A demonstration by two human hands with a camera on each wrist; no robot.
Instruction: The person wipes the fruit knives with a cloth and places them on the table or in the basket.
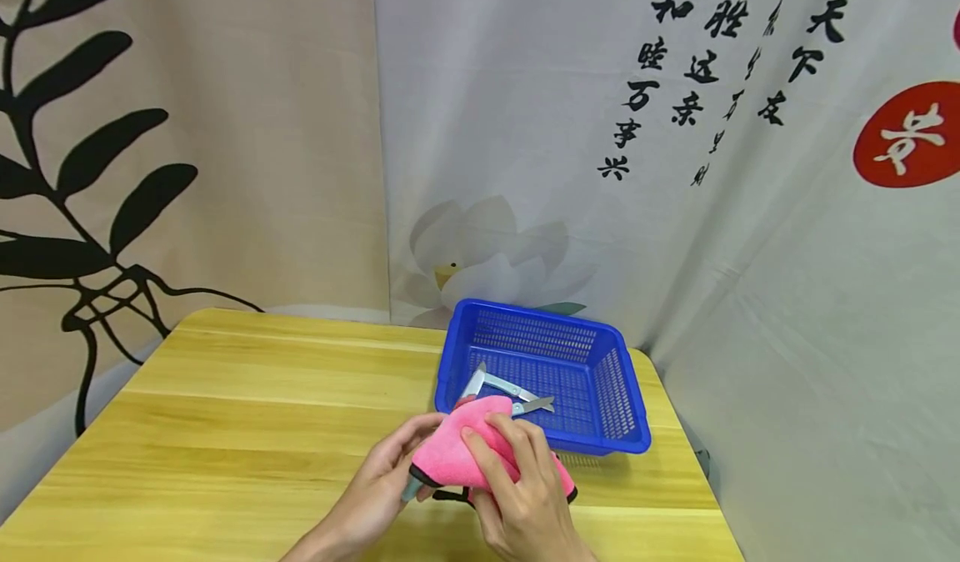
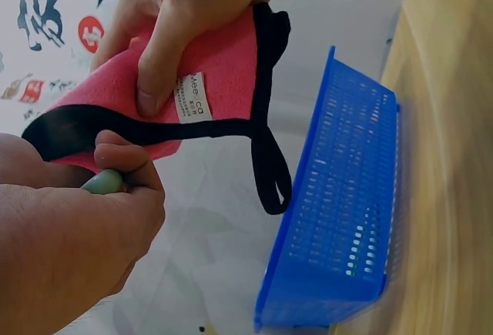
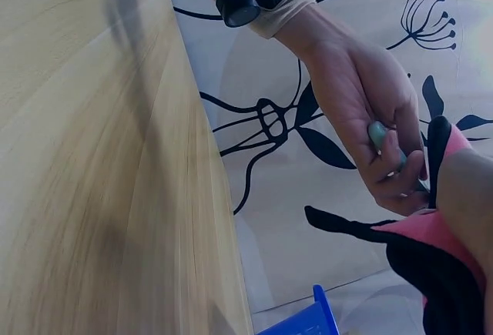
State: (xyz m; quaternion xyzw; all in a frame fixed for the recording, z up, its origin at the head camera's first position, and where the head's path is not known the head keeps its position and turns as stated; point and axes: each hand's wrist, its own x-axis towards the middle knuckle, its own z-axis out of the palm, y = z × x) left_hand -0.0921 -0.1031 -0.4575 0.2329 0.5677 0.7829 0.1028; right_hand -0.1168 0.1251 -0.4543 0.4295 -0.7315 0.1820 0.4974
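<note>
My left hand grips the pale green handle of a tool, its rounded end showing between the curled fingers in both wrist views. The tool's other end is hidden by a pink cloth. My right hand holds this cloth folded over the tool, thumb and fingers pressing into it. Black trim edges the cloth, and a black loop and a white label show in the left wrist view. Both hands are above the table, just in front of a blue basket.
Inside the basket lie metal tools with pale handles, one with scissor-like blades. The basket stands at the back right of the wooden table. Printed curtains hang behind the table and along its right side.
</note>
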